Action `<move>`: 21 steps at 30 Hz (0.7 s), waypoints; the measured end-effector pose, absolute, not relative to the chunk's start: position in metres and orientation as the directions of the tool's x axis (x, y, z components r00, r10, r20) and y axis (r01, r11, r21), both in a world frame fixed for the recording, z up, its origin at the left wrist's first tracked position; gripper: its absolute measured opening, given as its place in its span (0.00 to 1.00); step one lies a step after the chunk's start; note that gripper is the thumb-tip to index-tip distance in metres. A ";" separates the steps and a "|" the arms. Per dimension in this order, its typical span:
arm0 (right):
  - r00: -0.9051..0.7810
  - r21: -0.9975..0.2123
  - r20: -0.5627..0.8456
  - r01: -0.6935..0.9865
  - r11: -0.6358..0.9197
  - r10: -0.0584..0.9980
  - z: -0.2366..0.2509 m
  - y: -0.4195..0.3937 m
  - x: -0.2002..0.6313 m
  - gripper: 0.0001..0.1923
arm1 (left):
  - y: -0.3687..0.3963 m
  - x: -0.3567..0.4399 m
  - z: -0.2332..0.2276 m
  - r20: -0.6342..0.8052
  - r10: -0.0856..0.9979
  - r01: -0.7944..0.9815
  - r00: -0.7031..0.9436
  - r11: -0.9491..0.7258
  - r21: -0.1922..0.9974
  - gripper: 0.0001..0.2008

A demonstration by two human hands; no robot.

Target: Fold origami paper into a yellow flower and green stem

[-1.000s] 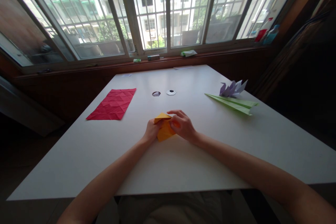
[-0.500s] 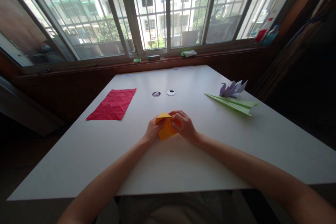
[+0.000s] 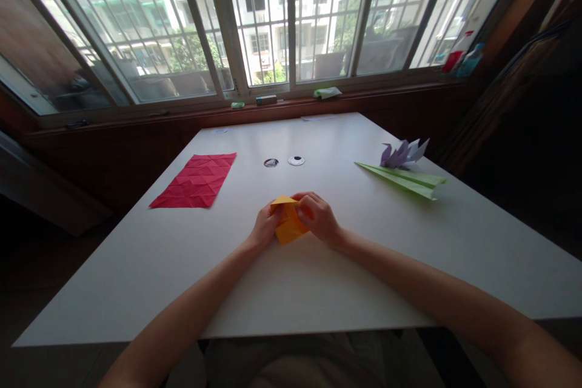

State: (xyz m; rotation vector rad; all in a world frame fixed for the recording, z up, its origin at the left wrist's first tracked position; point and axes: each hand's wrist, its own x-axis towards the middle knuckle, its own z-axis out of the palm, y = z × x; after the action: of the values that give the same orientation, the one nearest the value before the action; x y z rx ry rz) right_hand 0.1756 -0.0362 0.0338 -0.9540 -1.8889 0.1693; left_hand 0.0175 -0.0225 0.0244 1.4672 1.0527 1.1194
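Observation:
A folded piece of orange paper [image 3: 288, 227] rests on the white table [image 3: 318, 291] near its middle. My left hand [image 3: 262, 228] pinches its left edge. My right hand [image 3: 319, 217] grips its right side, fingers curled over the top fold. Both hands hold the paper low, at or just above the tabletop, and part of the paper is hidden under my fingers.
A creased red sheet [image 3: 196, 179] lies flat at the left. At the right a green folded paper plane [image 3: 404, 179] lies with a purple folded figure [image 3: 402, 153] behind it. Two round grommet holes [image 3: 284, 161] sit past my hands. The window sill [image 3: 282, 99] carries small items.
My hands have drawn slightly closer together on the orange paper, and its visible part has grown a little smaller. Nothing else has moved.

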 end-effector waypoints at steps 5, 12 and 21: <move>-0.247 -0.496 0.686 0.530 0.688 0.684 0.034 -0.036 0.176 0.06 | -0.023 0.017 0.025 0.143 0.967 0.086 0.211 -0.164 0.983 0.11; -0.294 -0.493 0.689 0.478 0.726 0.662 0.037 -0.038 0.175 0.06 | -0.023 0.018 0.025 0.138 0.971 0.056 0.194 -0.152 0.987 0.11; -0.389 -0.483 0.682 0.395 0.781 0.619 0.041 -0.039 0.179 0.10 | -0.024 0.018 0.028 0.151 0.960 0.015 0.237 -0.159 0.987 0.11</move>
State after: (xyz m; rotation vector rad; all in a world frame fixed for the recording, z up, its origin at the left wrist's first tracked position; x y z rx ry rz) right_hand 0.1792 -0.0388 0.0406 -0.7572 -2.0300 0.3002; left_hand 0.0179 -0.0238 0.0279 1.4504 0.9769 1.1249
